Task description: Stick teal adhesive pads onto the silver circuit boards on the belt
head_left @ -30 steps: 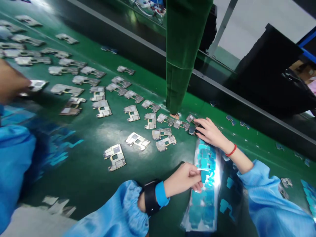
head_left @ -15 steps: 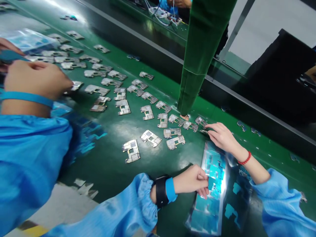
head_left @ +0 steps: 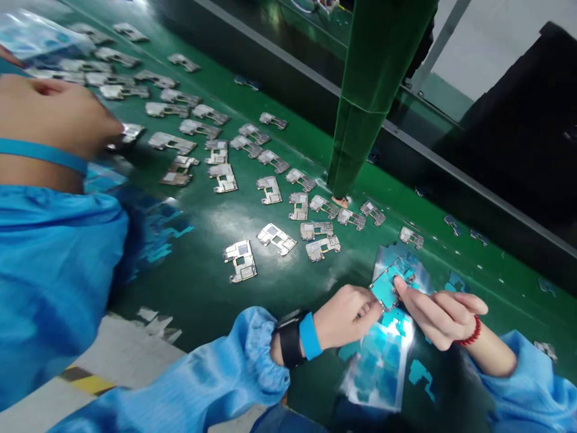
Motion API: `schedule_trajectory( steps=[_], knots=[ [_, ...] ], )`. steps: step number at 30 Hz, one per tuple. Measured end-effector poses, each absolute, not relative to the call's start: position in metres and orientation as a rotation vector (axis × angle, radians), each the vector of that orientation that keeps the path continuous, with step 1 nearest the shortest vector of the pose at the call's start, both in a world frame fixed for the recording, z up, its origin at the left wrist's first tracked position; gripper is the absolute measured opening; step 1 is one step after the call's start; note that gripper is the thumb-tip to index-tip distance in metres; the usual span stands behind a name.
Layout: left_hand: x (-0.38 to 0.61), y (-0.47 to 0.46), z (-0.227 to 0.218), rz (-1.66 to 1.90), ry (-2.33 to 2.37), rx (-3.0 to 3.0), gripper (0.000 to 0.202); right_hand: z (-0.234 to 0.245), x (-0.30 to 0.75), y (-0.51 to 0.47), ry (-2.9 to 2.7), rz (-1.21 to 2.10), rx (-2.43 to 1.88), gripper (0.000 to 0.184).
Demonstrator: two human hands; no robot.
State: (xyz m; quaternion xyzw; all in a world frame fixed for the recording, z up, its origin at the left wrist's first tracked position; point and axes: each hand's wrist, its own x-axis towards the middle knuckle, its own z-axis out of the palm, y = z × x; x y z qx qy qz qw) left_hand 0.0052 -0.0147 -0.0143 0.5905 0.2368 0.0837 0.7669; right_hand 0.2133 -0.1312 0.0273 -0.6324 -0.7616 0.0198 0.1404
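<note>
Over the clear sheet of blue film pieces [head_left: 381, 373], both hands meet at one circuit board [head_left: 384, 288] with blue film on its face. My left hand [head_left: 345, 316], wearing a black band and a blue strap, pinches the board's lower left edge. My right hand [head_left: 439, 310], with a red bracelet, has its thumb pressed on the film and its fingers curled behind. Whether a loose film piece is also in the left hand is hidden. Silver circuit boards [head_left: 322, 246] lie on the green table just beyond.
At the left, a co-worker's hand [head_left: 54, 120] is by another board [head_left: 128, 133]. A green post [head_left: 360, 102] rises from the table behind the boards. Loose blue film pieces [head_left: 421, 373] lie right of the sheet; more film [head_left: 162, 234] lies left.
My right hand has come back toward me from the row of boards, with a board now in it. My left hand has gone from the film sheet to that board's edge. The view has shifted slightly.
</note>
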Motion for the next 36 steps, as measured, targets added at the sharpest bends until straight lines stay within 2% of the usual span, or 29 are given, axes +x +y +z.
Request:
schedule_trajectory(
  steps=[3, 7, 13, 18, 23, 27, 31, 36],
  knots=[
    [0.005, -0.010, -0.012, 0.258, 0.557, 1.379, 0.029, 0.023, 0.210, -0.128, -2.170, -0.018, -1.946, 0.023],
    [0.008, -0.012, -0.018, 0.274, 0.606, 1.411, 0.034, 0.011, 0.229, -0.101, -1.978, -0.281, -2.163, 0.018],
    [0.012, -0.012, -0.028, 0.329, 0.651, 1.513, 0.022, -0.004, 0.300, -0.040, -1.769, -0.399, -2.358, 0.036],
    [0.012, -0.007, -0.028, 0.459, 0.737, 1.679, 0.020, -0.002, 0.298, -0.047, -1.679, -0.287, -2.402, 0.031],
    [0.009, -0.010, -0.031, 0.460, 0.686, 1.850, 0.035, 0.015, 0.241, -0.112, -1.549, -0.066, -2.405, 0.032],
    [0.009, -0.011, -0.033, 0.422, 0.645, 1.936, 0.036, 0.009, 0.200, -0.165, -1.343, 0.163, -2.474, 0.031],
    [0.010, -0.011, -0.031, 0.390, 0.586, 1.988, 0.032, -0.005, 0.176, -0.183, -0.914, 0.472, -2.222, 0.048],
    [0.009, -0.012, -0.027, 0.404, 0.560, 1.977, 0.025, 0.009, 0.168, -0.177, -0.591, 0.587, -1.894, 0.045]
  ],
)
